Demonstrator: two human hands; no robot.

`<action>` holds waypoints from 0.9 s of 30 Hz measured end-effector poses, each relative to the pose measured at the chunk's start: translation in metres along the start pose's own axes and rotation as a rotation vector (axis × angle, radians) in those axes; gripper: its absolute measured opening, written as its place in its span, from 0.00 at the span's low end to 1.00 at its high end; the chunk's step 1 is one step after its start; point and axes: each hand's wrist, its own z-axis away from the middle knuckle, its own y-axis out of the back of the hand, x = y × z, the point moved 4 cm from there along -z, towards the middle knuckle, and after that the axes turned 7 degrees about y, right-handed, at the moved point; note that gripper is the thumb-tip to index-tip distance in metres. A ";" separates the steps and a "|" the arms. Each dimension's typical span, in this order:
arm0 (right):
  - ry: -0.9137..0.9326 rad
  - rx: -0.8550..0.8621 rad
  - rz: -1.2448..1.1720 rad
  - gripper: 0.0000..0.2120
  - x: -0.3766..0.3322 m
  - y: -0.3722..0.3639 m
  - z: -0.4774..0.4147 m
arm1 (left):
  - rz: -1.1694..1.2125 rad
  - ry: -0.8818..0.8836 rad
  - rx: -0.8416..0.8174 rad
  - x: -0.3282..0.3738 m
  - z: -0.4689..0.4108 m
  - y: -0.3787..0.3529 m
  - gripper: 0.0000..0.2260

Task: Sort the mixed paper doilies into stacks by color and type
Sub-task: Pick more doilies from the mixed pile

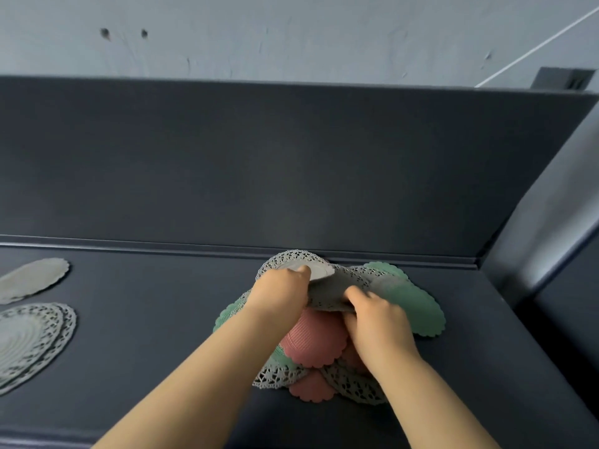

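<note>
Hands meet over a mixed pile of paper doilies that sits on the dark grey tabletop, toward 4 o'clock from the middle of the view and close against the dark upright back panel. Both hold the same white lace-edged round paper doily, which is raised off the top of the pile and bowed between them. The left hand grips its rim at the 10 o'clock side, thumb pressed on the plain centre and fingers hidden beneath. The right hand pinches the rim at 5 o'clock, fingers bent tight around the edge (how many sheets are caught in the two grips cannot be told). Under the raised sheet, a green scalloped paper doily fans out at 3 o'clock of the pile, partly beneath the right hand, and another green edge shows at 9 o'clock under the left forearm. A pink ribbed scalloped paper doily lies between the two wrists. A smaller pink scalloped doily peeps out at 6 o'clock, with white lace doilies spread on both sides of it. Well apart, at the 9 o'clock edge of the view, two stacks rest on the tabletop: a stack of plain white scalloped doilies farther back, and a stack of white openwork lace doilies nearer, just beside it. A pale grey wall rises behind the panel.
</note>
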 end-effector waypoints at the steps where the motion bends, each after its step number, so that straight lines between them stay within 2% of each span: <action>1: 0.005 0.016 -0.015 0.12 0.000 0.000 0.000 | 0.047 0.011 0.014 -0.004 0.000 0.003 0.07; 4: 0.032 0.066 -0.032 0.14 -0.001 0.004 0.000 | 0.173 0.049 0.125 -0.022 0.010 0.018 0.08; 7: 0.069 0.177 -0.055 0.12 -0.007 0.015 -0.002 | 0.341 0.164 0.302 -0.057 0.031 0.038 0.07; 11: 0.075 0.492 -0.320 0.21 -0.052 0.043 -0.003 | 0.621 0.273 0.430 -0.111 0.065 0.048 0.03; 13: 0.070 0.581 -0.450 0.22 -0.088 0.043 -0.006 | 0.694 0.332 0.484 -0.142 0.083 0.049 0.04; 16: 0.067 0.512 -0.625 0.08 -0.143 0.020 -0.016 | 0.669 0.409 0.591 -0.197 0.109 0.055 0.04; 19: 0.138 0.409 -0.636 0.14 -0.214 -0.005 -0.024 | 0.634 0.482 0.662 -0.262 0.135 0.060 0.05; 24: 0.369 0.343 -0.664 0.16 -0.333 -0.043 -0.041 | 0.597 0.591 0.672 -0.371 0.180 0.056 0.08; 27: 0.458 0.185 -0.606 0.19 -0.394 -0.074 -0.042 | 0.631 0.632 0.671 -0.430 0.202 0.048 0.08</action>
